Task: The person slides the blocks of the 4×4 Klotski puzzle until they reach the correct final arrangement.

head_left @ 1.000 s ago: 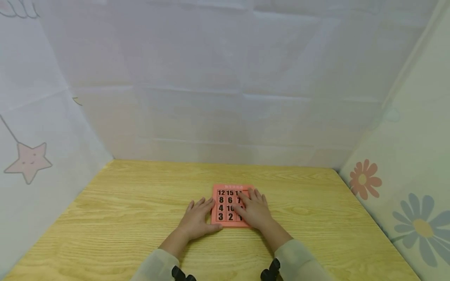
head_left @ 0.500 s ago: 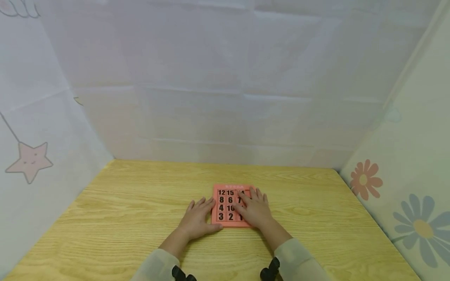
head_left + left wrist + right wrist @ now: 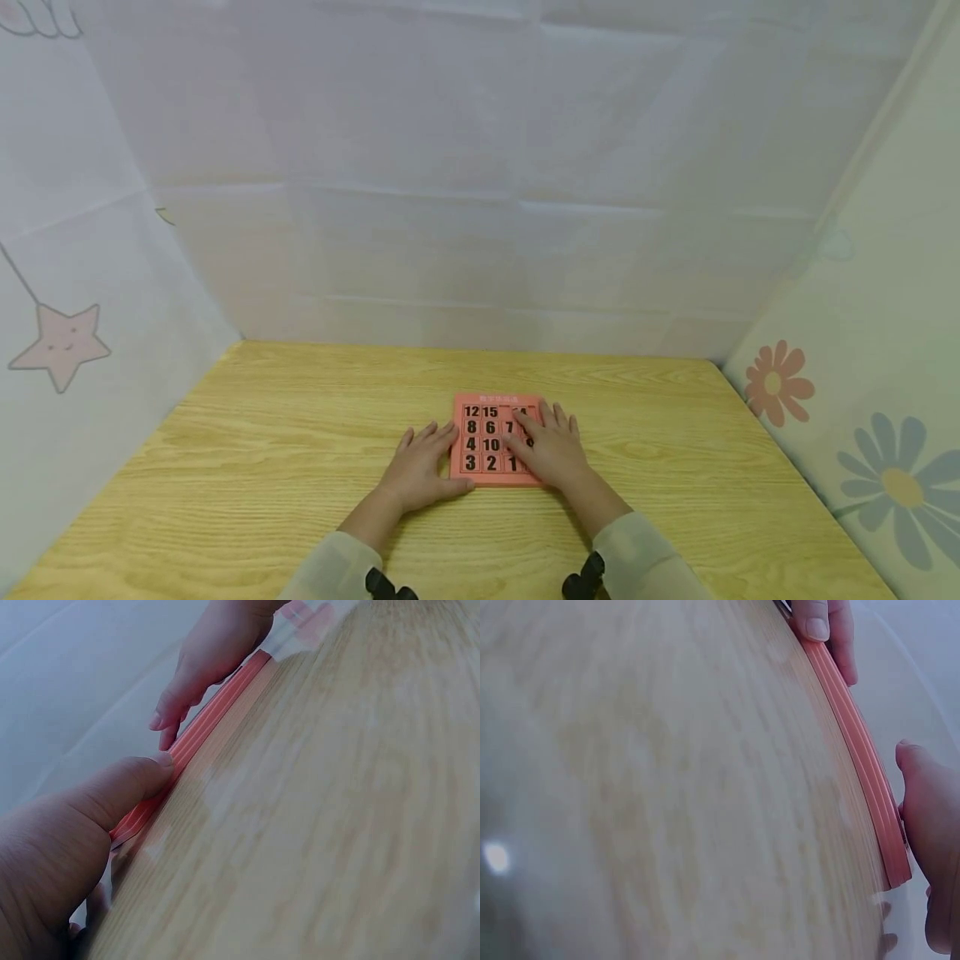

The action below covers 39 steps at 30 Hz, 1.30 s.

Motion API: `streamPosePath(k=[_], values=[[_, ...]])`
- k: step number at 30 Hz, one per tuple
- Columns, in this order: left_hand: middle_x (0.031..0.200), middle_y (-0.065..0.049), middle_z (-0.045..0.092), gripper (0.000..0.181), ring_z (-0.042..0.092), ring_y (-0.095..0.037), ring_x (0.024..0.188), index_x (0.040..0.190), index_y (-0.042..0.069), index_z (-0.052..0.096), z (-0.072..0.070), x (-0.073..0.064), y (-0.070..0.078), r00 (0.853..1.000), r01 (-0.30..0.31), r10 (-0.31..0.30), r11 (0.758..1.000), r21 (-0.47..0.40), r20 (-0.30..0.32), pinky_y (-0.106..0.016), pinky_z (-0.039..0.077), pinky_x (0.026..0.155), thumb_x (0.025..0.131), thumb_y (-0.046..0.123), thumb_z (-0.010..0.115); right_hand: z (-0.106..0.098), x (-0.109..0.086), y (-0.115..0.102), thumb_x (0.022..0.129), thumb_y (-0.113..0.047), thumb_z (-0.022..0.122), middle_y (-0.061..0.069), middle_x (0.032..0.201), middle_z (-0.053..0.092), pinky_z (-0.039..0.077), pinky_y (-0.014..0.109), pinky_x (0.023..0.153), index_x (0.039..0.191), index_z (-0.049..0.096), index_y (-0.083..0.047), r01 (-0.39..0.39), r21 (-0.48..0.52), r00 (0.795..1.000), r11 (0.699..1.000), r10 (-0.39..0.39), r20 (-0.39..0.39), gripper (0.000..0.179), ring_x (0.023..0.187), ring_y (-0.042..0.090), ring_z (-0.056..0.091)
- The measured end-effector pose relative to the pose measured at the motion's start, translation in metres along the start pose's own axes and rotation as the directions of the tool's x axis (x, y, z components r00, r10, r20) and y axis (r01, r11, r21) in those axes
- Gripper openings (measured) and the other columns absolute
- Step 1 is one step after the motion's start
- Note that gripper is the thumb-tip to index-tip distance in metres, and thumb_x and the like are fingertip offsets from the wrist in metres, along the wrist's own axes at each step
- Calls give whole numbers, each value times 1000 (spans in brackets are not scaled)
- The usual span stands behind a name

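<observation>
A pink sliding number puzzle (image 3: 482,436) with black-numbered tiles lies flat on the table. My left hand (image 3: 420,472) holds its near left corner, fingers along the left side and thumb (image 3: 139,784) against the front edge. Over the puzzle's right side is my right hand (image 3: 555,452), fingers spread, index fingertip at the 14 tile in the top row. A gap shows between 15 and 14. Part of the right column is hidden under this hand. In the right wrist view, the right thumb (image 3: 915,761) stands just above the puzzle's surface.
The wood-grain table (image 3: 300,433) extends around the puzzle on all sides. A white cloth (image 3: 480,208) rises behind it, and printed cloths with a star (image 3: 62,343) and flowers (image 3: 903,487) flank it. Black wrist devices (image 3: 583,577) sit at both cuffs.
My right hand has shifted slightly right, and the 14 tile has slid right with it, leaving a gap beside 15. My left hand and the puzzle frame stay in place.
</observation>
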<state>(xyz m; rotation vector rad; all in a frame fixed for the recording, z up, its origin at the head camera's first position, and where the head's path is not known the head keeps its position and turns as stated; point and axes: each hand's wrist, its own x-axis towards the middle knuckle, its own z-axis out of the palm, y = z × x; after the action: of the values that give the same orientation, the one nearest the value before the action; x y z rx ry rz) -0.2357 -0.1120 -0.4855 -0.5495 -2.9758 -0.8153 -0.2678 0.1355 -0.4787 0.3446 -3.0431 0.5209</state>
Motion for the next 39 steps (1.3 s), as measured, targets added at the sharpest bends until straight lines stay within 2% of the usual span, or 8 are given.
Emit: streamPosePath(k=[23, 32, 39], values=[[157, -5, 39, 95, 27, -34, 148, 150, 11, 42, 0, 0, 0, 1000, 1, -1, 1000, 10, 1, -58, 8, 123, 77, 67, 69, -7, -4, 9, 97, -61, 43, 20, 161, 25, 11, 66, 120, 147, 47, -25, -13, -12, 1000, 1000, 13, 4, 62, 149, 45, 16], [157, -5, 39, 93, 27, -33, 149, 149, 11, 43, -3, -1, 2, 1000, 7, -7, 1000, -3, 1, -57, 8, 124, 78, 65, 69, -5, 0, -6, 98, -57, 46, 19, 161, 24, 12, 64, 121, 147, 47, -21, 21, 20, 1000, 1000, -21, 8, 61, 150, 44, 17], [157, -5, 39, 92, 27, -33, 149, 149, 11, 43, -3, -1, 3, 1000, 4, -4, 1000, -7, 5, -58, 9, 123, 78, 64, 69, 0, 8, -21, 97, -61, 44, 19, 161, 25, 12, 65, 120, 147, 47, -22, 30, 9, 1000, 999, -31, 6, 64, 150, 43, 16]])
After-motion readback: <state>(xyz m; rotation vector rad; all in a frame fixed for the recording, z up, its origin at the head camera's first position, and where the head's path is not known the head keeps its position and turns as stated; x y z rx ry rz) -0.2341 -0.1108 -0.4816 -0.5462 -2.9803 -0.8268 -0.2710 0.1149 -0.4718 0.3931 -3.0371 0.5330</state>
